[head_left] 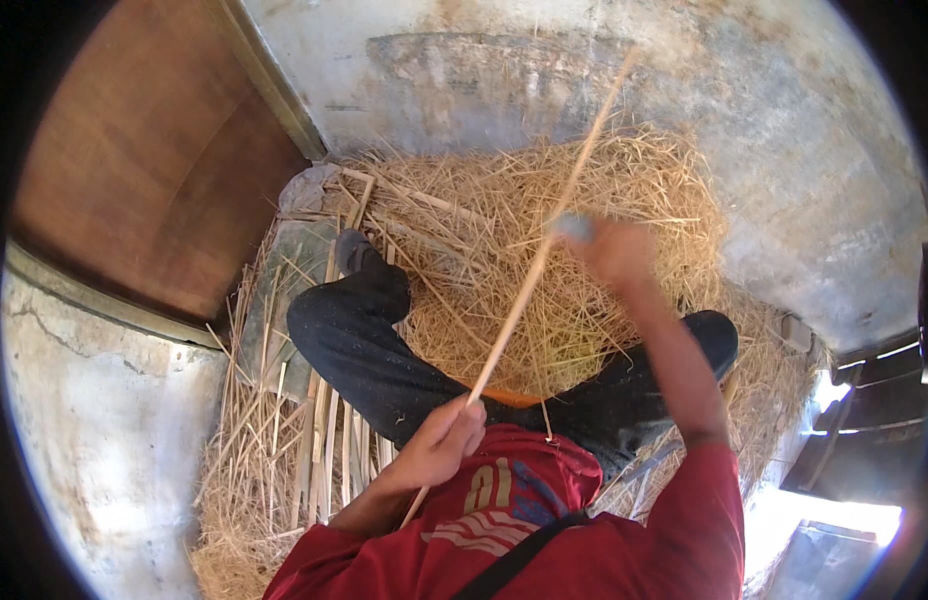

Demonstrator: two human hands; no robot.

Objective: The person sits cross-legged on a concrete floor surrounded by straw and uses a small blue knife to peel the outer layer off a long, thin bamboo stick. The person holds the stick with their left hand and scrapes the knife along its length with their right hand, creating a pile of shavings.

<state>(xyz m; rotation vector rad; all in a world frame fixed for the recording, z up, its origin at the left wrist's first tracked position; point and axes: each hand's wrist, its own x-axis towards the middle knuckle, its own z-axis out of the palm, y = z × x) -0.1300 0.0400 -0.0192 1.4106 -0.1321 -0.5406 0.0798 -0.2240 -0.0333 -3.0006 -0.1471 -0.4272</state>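
Bamboo strip (544, 250) gripped by closed left hand (439, 445) at lower centre; blurred right hand (609, 250), clenched around a greyish tool, could slip and nick the leg (374, 350) beneath

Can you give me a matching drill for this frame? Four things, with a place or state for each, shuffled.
Things:
1. left hand
2. right hand
3. long stick
4. straw pile

Places or states:
A. spread over the floor under the legs
B. closed round the stick's lower part
C. raised and blurred, up along the stick
D. slanting up from the lap toward the wall

Pairs: 1-B, 2-C, 3-D, 4-A
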